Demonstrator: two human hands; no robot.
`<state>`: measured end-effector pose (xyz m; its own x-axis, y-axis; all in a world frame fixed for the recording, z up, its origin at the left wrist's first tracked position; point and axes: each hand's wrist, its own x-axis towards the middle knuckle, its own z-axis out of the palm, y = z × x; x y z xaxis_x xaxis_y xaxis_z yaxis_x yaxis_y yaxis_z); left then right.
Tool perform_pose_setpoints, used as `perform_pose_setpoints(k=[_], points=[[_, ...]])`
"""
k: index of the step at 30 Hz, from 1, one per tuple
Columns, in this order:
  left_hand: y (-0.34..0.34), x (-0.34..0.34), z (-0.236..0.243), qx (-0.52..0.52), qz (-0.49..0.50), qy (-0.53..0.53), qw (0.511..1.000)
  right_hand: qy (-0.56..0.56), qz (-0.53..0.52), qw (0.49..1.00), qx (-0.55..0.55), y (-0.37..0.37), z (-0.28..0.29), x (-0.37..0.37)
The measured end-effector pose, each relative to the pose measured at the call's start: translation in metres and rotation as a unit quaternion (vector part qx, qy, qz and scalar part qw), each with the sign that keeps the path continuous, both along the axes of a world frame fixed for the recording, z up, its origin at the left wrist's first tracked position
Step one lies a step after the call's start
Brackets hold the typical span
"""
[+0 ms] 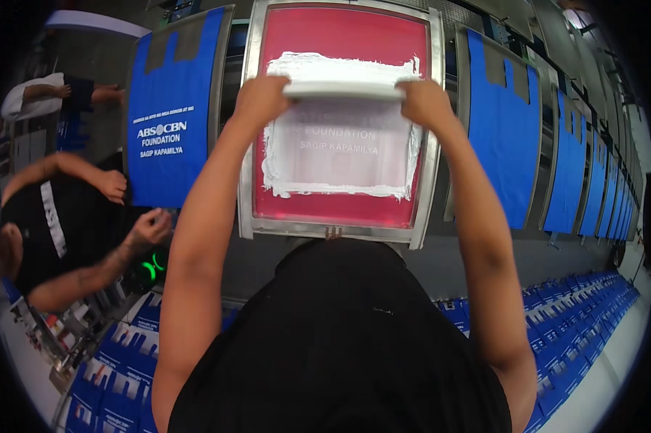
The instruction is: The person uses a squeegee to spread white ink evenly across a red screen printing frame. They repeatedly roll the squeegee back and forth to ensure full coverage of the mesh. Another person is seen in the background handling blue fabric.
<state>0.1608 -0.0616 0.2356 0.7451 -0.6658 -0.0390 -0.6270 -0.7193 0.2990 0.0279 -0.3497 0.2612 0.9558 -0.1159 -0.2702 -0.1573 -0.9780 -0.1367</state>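
Note:
A screen-printing frame with a metal rim and pinkish-red mesh lies in front of me. Across its upper part sits a squeegee. My left hand is closed around its left end, and my right hand grips the right end. Thick white ink is heaped beyond the blade and smeared along the sides and near edge of the print area. Between the blade and that near edge, pale lettering shows through a thin whitish film. The squeegee's lower edge is hidden.
Left of the frame, a blue bag panel with white print lies on a board. A co-worker's hands are beside it. More boards with plain blue panels line the right. Rows of blue bags cover the area behind me.

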Motion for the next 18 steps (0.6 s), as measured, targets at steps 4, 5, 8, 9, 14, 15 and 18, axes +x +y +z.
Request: perform_pose_setpoints(k=[4,5,8,9,14,15,18], points=[[0.075,-0.136,0.023,0.040,-0.043,0.108,0.992,0.125,-0.014,0.992,0.017,0.074,0.018,-0.142],[0.097,-0.169,0.000,0.007,-0.070,0.094,0.993,0.071,-0.012,0.996,0.048,0.088,0.006,-0.177],[0.092,-0.190,-0.015,-0.096,-0.070,0.020,0.993,-0.045,-0.039,0.996,0.067,0.092,-0.032,-0.198],[0.082,-0.165,-0.024,-0.073,-0.058,0.041,0.995,-0.061,-0.043,0.995,0.066,0.083,-0.039,-0.185],[-0.014,0.003,-0.010,-0.002,-0.029,0.024,0.999,-0.012,-0.032,0.999,-0.014,-0.003,-0.025,-0.015],[-0.025,0.015,0.001,-0.008,-0.022,0.034,0.999,-0.004,-0.044,0.999,0.015,-0.010,-0.004,-0.001],[-0.003,-0.007,0.013,0.003,-0.045,0.035,0.998,0.002,-0.037,0.999,0.008,0.007,0.006,-0.029]])
